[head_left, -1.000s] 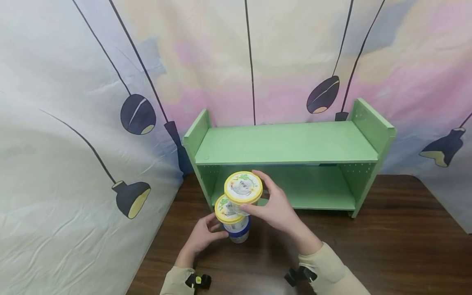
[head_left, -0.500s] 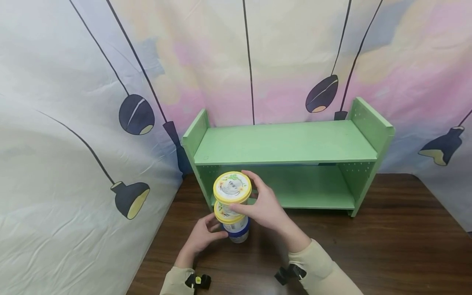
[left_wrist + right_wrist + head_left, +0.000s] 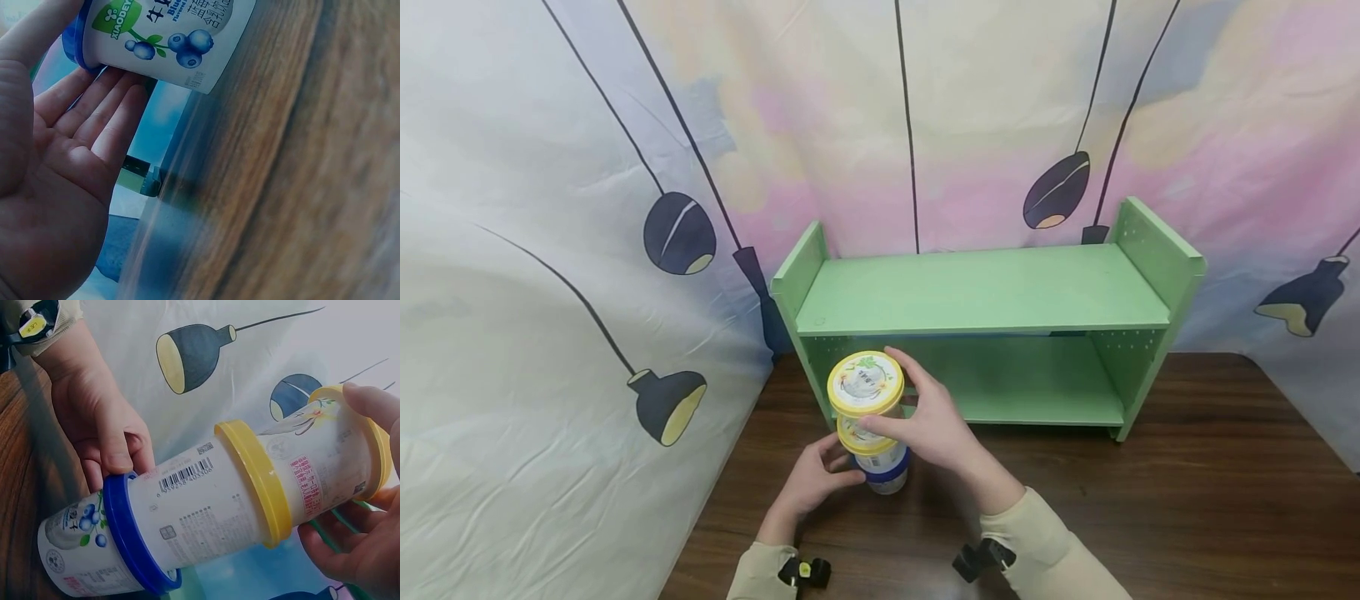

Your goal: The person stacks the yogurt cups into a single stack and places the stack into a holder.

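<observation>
Three yogurt cups are stacked upright on the dark wooden table in the head view. At the bottom is a blue-lidded cup [image 3: 169, 44] with blueberries printed on it. A yellow-lidded cup [image 3: 194, 506] rests on its lid. The top yellow-lidded cup [image 3: 865, 383] sits over the middle one; in the right wrist view its base meets the yellow lid beneath. My right hand [image 3: 928, 421] grips this top cup between thumb and fingers. Low on the left, my left hand [image 3: 811, 479] holds the bottom cup at its blue lid, thumb in front and fingers behind.
A green two-tier shelf [image 3: 985, 292] stands just behind the stack, its left side panel [image 3: 801, 275] close to the cups. Behind it hangs a cloth [image 3: 1000, 108] printed with lamps. The wooden table [image 3: 1210, 467] extends to the right.
My right hand has moved left with the top yellow-lidded cup, bringing it from the right side onto the middle cup. My left hand has stayed at the bottom cup.
</observation>
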Motion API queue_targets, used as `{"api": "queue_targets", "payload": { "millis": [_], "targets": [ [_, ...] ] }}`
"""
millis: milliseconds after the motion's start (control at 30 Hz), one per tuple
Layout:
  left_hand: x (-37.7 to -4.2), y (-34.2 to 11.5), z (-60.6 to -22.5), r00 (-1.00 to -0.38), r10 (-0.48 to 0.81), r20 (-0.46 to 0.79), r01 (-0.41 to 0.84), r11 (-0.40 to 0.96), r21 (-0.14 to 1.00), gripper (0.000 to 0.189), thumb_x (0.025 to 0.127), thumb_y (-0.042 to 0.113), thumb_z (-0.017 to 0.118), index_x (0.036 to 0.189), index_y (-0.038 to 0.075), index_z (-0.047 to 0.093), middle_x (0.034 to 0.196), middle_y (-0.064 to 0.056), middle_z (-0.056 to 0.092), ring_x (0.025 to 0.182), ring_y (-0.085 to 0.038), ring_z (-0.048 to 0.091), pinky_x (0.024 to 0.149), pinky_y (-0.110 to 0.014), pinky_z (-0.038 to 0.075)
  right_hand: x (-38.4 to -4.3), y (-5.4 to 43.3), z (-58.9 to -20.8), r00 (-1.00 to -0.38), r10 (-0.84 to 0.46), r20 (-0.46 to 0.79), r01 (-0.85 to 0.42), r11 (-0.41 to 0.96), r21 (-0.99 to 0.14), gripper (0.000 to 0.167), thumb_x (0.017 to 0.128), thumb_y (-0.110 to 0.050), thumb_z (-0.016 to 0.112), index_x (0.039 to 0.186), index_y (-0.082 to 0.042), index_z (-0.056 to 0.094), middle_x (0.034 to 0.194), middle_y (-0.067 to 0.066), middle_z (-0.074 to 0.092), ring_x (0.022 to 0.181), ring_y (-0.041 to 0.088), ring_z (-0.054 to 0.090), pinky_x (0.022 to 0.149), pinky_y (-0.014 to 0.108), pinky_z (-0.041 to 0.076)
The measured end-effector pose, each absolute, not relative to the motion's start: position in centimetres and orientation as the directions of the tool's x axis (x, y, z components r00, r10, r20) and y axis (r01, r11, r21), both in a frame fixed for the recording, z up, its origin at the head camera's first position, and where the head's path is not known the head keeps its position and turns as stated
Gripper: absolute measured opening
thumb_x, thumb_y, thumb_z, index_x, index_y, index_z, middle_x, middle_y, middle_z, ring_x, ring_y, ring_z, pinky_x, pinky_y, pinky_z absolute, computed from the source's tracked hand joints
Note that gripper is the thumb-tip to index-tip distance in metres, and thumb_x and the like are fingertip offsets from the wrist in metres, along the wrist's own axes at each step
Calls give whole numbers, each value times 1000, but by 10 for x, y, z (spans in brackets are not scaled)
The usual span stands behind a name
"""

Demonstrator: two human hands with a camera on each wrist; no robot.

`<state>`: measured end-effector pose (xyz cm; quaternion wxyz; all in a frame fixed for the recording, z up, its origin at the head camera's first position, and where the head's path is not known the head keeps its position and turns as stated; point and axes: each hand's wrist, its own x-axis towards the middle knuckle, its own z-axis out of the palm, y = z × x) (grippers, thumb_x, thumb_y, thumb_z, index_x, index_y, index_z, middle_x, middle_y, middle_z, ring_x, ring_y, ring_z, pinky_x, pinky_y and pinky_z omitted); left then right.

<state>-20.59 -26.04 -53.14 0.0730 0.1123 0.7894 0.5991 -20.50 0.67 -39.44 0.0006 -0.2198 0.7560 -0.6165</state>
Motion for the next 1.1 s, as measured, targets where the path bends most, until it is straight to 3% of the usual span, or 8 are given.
{"api": "queue_targets", "payload": {
  "millis": [200,333,767,1100],
  "targets": [
    [-207,-259,-532,-962,273,19,82,222,972,77,87,15,91,155,10,55,152,-12,61,141,-34,57,113,-40,52,-205,4,-395,-898,-344,274,-334,129,-934,102,81,-34,96,165,-26,39,146,-1,60,132,21,57,109,58,52],
    [-207,-258,-532,-961,275,15,73,201,977,78,86,14,91,155,11,55,153,-12,60,141,-34,57,111,-36,53,-204,4,-394,-897,-349,272,-338,143,-930,102,82,-35,95,166,-24,38,149,-1,59,134,21,56,109,55,52],
    [-206,-260,-533,-962,272,25,86,214,973,76,87,14,91,154,10,56,153,-13,59,141,-36,56,113,-44,52,-203,2,-395,-896,-359,260,-334,161,-929,103,84,-37,94,168,-28,36,152,-3,57,137,20,54,110,52,52],
    [-205,-260,-534,-961,273,34,95,215,972,76,87,14,91,154,10,56,154,-13,59,142,-36,56,112,-41,52,-205,1,-399,-894,-358,270,-344,160,-925,104,84,-38,94,168,-26,34,153,-2,56,138,21,54,110,53,52]
  ]
}}
